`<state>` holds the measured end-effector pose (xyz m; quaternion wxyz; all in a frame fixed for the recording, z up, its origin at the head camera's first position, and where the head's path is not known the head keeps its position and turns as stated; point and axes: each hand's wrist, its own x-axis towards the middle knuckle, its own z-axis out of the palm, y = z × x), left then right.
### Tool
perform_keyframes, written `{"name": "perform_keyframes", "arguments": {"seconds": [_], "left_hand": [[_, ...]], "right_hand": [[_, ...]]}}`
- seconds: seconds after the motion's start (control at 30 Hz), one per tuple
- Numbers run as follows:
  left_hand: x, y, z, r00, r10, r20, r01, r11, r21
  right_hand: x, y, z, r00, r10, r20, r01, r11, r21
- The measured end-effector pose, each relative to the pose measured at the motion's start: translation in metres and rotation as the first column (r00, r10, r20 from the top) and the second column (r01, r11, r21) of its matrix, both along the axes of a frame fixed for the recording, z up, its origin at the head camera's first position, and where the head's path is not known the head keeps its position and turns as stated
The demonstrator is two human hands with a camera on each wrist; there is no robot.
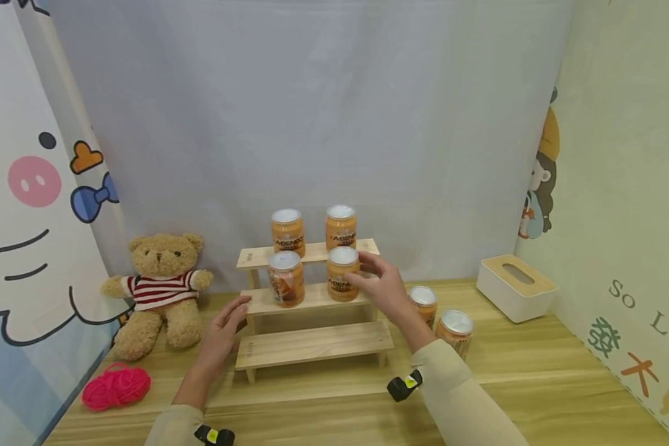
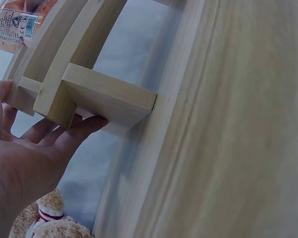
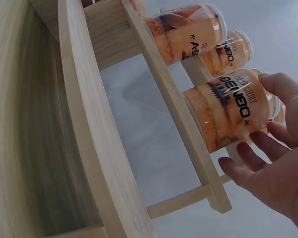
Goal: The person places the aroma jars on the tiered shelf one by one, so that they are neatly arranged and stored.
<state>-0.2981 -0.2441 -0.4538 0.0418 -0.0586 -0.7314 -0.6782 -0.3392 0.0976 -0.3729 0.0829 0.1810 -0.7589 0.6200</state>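
Note:
My right hand [image 1: 383,290] holds an orange can [image 1: 342,284] with a silver lid at the right of the wooden rack's middle step. In the right wrist view the thumb [image 3: 280,87] lies at the lid edge of that can [image 3: 228,111], other fingers along its side; its base meets the step. My left hand [image 1: 220,331] touches the left end of the three-step rack [image 1: 314,347], fingers extended against the wood [image 2: 109,94]. Beside the held can stands another can [image 1: 286,288]; two more, a left can [image 1: 287,232] and a right can [image 1: 341,227], stand on the top step.
Two cans, one [image 1: 422,303] behind the other [image 1: 455,331], stand on the table right of the rack, by my right forearm. A white tissue box [image 1: 515,288] is farther right. At left are a teddy bear [image 1: 161,294] and pink yarn [image 1: 116,388]. A grey curtain [image 1: 323,124] hangs behind.

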Motion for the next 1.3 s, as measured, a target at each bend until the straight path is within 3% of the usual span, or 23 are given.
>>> {"name": "perform_keyframes", "arguments": {"seconds": [0.3, 0.6, 0.7, 0.87, 1.07, 1.2, 1.3], "left_hand": [[0.002, 0.000, 0.001, 1.000, 0.003, 0.006, -0.003, 1.000, -0.001], [0.003, -0.001, 0.001, 1.000, -0.007, 0.009, 0.007, 1.000, 0.005], [0.004, -0.001, 0.002, 1.000, -0.008, 0.015, 0.008, 1.000, -0.002], [0.004, 0.000, 0.004, 1.000, -0.005, 0.012, 0.005, 1.000, -0.008], [0.004, 0.000, 0.004, 1.000, 0.001, 0.015, -0.001, 1.000, -0.004], [0.004, 0.000, 0.003, 1.000, 0.006, 0.014, -0.006, 1.000, 0.000], [0.003, 0.001, 0.003, 1.000, 0.006, 0.010, -0.006, 1.000, 0.000]], "right_hand": [[0.015, 0.025, -0.004, 0.992, -0.088, -0.086, 0.093, 0.994, 0.058], [0.018, 0.085, 0.002, 0.992, -0.004, -0.127, 0.023, 0.989, 0.147], [0.021, 0.114, 0.006, 0.993, 0.035, -0.115, -0.006, 0.970, 0.245], [0.028, 0.160, 0.005, 0.996, 0.021, -0.089, 0.013, 0.930, 0.368], [0.034, 0.190, -0.004, 0.999, 0.052, -0.014, -0.039, 0.881, 0.471], [0.033, 0.200, -0.015, 0.994, 0.094, 0.063, -0.113, 0.866, 0.488], [0.031, 0.204, -0.026, 0.985, 0.130, 0.112, -0.168, 0.875, 0.455]]}}
